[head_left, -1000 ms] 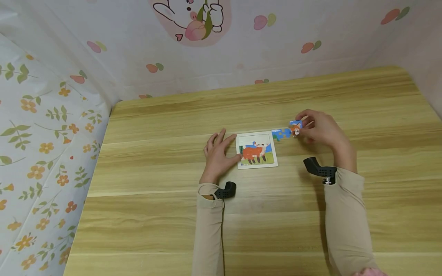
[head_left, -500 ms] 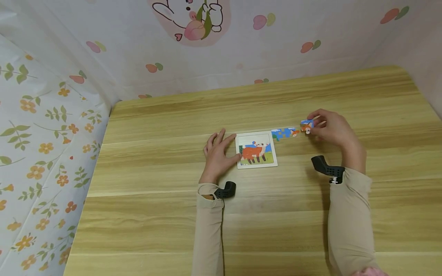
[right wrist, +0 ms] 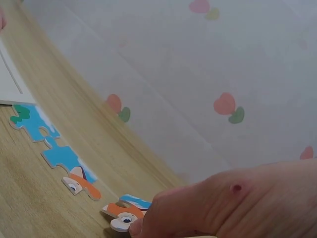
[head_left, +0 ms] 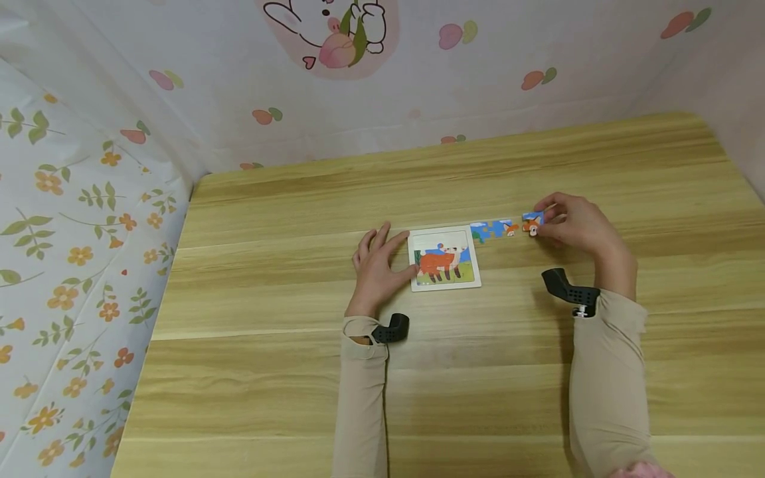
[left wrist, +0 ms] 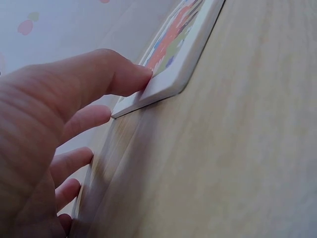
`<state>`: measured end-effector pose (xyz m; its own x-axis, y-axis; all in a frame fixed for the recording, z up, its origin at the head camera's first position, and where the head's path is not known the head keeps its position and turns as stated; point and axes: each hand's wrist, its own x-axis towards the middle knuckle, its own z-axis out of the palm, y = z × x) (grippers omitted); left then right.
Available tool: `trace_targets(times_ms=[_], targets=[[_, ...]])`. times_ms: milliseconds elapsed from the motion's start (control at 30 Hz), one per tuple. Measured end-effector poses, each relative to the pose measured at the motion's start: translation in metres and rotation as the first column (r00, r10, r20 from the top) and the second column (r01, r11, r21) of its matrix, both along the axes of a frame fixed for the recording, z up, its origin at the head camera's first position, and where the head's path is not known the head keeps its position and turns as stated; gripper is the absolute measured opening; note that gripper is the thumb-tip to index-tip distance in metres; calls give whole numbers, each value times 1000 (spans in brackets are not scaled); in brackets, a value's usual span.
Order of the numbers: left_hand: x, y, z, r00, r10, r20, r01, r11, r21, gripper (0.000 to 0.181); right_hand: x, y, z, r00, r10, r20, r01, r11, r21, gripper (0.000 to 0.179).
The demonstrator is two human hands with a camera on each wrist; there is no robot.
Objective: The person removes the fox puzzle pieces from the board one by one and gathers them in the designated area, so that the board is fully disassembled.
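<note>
A square white puzzle frame (head_left: pixel 445 288) lies on the table, its lower part filled with pieces picturing an orange animal; its top strip is bare. My left hand (head_left: pixel 376 275) is at the frame's left side, fingers spread, with the thumb resting on its border; the index fingertip touches near a corner. In the right wrist view, my right hand (right wrist: pixel 198 208) pinches a puzzle piece (right wrist: pixel 125 218) with an eye, orange fur and blue sky. That piece is just right of a row of loose puzzle pieces (head_left: pixel 493 230), apart from them by a small gap.
The loose row reaches the frame's upper right corner. A wooden table (head_left: pixel 287 385) lies under everything. Behind it hangs a printed curtain (head_left: pixel 382 99), and a floral curtain (head_left: pixel 78 265) hangs on the left.
My right hand has moved right with its piece, away from the loose row, uncovering an orange-patterned piece at the row's end. My left hand and the frame have stayed in place.
</note>
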<state>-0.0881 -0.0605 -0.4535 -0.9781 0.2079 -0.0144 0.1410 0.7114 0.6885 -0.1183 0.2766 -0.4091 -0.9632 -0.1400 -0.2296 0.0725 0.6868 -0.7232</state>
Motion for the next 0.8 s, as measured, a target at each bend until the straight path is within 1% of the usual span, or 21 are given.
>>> trace_targets(times_ms=[233,467,667,800], targets=[[-1,0,-1,1000,-1,-5,1,1000,4,62,0,0,-1,999,39,-30,-37,998,55,33],[-1,-1,-1,1000,-4,-6,4,1000,4,62,-1,-2,-4,998,52,-20,-50,997,62,30],[-1,0,-1,1000,-5,-13,5,1000,14,61,-2,-2,-7,999,44,11,-45,998,48,28],[-1,0,-1,1000,-7,-15,7,1000,11,61,-1,-3,-7,999,43,15,-44,998,45,28]])
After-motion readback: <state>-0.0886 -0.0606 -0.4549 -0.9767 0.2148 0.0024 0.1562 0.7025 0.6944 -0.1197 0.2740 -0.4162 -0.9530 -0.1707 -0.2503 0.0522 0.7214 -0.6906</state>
